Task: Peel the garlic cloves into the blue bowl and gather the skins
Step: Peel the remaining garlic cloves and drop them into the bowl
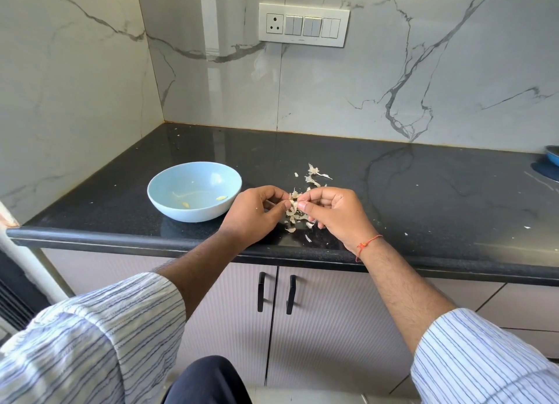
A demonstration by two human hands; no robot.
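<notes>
Striped sleeves [90, 337] nearest; right of the blue bowl [193, 191], left hand [252, 213] and right hand [335, 213] both pinch one garlic clove [292, 204] with curled fingers [305, 206] over skins [298, 219] on the desk [423, 191].

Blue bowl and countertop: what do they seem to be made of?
The blue bowl looks like glazed ceramic or melamine: smooth, evenly pale blue, softly glossy; the look leaves it open which. The countertop looks like polished black granite: fine speckles and a mirror-like reflection of the veined wall tiles.
</notes>
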